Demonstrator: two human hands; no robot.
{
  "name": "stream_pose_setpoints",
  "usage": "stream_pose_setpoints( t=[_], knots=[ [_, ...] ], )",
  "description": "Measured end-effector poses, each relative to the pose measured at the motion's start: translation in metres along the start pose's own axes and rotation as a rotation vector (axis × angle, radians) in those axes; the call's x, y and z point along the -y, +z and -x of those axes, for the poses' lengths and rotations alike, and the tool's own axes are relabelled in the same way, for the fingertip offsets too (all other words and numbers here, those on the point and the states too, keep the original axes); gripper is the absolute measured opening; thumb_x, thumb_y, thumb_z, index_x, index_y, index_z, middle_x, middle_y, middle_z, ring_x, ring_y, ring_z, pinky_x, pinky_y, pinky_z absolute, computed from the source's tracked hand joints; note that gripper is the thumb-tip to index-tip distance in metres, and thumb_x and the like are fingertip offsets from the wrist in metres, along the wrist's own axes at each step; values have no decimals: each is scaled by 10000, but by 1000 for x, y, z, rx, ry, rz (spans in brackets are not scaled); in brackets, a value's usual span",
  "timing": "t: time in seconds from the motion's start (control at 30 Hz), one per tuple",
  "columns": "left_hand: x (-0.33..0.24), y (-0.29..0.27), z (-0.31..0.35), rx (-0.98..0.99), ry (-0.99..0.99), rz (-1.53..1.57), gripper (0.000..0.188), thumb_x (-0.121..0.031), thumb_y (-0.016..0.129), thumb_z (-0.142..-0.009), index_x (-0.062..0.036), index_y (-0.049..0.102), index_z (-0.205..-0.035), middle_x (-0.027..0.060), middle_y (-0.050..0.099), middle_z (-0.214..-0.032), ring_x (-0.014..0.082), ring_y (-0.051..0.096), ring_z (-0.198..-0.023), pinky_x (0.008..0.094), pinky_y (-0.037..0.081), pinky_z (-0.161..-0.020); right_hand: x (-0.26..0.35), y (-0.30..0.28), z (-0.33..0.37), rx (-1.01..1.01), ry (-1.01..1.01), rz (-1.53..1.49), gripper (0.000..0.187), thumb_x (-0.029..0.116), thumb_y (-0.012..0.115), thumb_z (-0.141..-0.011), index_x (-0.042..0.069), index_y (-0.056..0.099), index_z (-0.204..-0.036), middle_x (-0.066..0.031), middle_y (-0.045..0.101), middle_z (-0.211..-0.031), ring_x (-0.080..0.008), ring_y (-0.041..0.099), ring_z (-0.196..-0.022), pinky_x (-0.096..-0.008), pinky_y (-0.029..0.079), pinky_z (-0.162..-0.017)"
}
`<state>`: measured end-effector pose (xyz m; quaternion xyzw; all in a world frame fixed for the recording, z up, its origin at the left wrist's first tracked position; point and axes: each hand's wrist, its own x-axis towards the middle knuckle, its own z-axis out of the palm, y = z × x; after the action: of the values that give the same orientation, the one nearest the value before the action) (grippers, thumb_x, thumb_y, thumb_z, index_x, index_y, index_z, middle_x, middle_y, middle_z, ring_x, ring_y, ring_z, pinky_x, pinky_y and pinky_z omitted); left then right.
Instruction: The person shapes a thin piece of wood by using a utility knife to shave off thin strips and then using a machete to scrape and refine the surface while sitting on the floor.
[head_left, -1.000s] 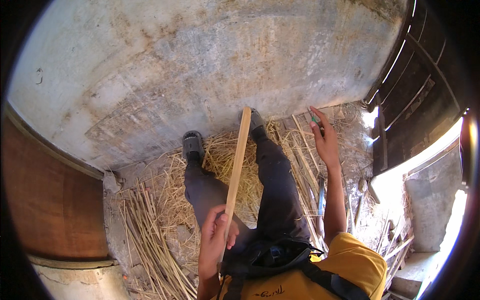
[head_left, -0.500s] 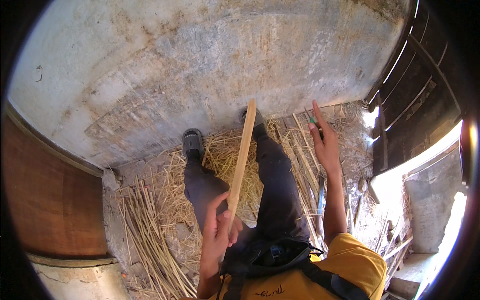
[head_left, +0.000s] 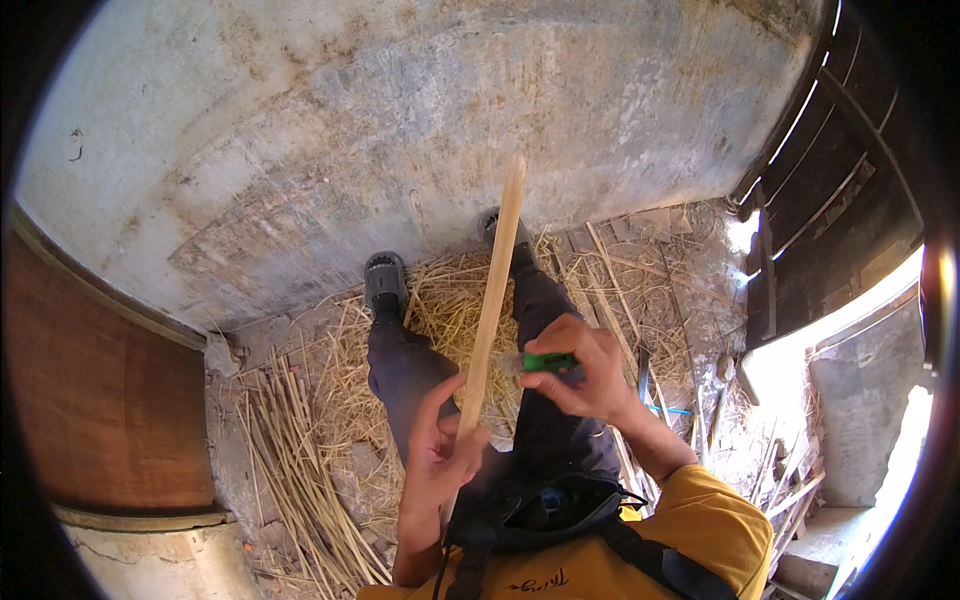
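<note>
Left grip [head_left: 440, 450]: closed on the lower part of a pale wooden strip [head_left: 493, 300], index finger extended up along its left edge. Strip stands out ahead of the left grip, leaning slightly right, far end well beyond the fingers; a short length shows behind the grip, toward the body.

Right grip [head_left: 590, 370]: ahead and to the right of the left grip, thumb and fingers pinched on a small green-handled tool [head_left: 548, 362]. Tool's working end is blurred and points left, just beside the strip's right edge; contact cannot be told.

Black bag [head_left: 545, 508]: at the waist, to the right of and nearer the body than the left grip. Dark trousers [head_left: 540, 300]: legs below both grips. Loose straw [head_left: 435, 310]: on the floor, ahead of the left grip and between the legs. Thin sticks [head_left: 300, 480]: in a bundle, left of the left grip. Dark shoes [head_left: 385, 285]: farther ahead of the grips, close to the stained wall [head_left: 400, 120]. Brown panel [head_left: 110, 390]: far left of the left grip.
</note>
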<state>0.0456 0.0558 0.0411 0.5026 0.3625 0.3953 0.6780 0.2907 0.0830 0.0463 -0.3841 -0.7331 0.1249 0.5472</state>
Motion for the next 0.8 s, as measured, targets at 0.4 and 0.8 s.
stream_pose_setpoints(
  t=[0.4, 0.8],
  knots=[
    [-5, 8, 0, -22, 25, 58, 556, -157, 603, -1066, -103, 361, -1563, 14, 569, -687, 30, 406, -436, 212, 289, -400, 8, 16, 1, 6, -129, 133, 337, 199, 930, -737, 96, 726, -984, -40, 689, -848, -187, 667, -603, -307, 520, -515],
    [1, 14, 4, -57, 80, -11, 479, -183, 592, -1080, -94, 417, -1518, -33, 488, -639, 12, 374, -473, 202, 259, -419, 9, 12, -1, -80, -97, 220, 310, 183, 937, -717, 108, 742, -947, -35, 687, -811, -183, 672, -592, -301, 504, -482]
  ],
)
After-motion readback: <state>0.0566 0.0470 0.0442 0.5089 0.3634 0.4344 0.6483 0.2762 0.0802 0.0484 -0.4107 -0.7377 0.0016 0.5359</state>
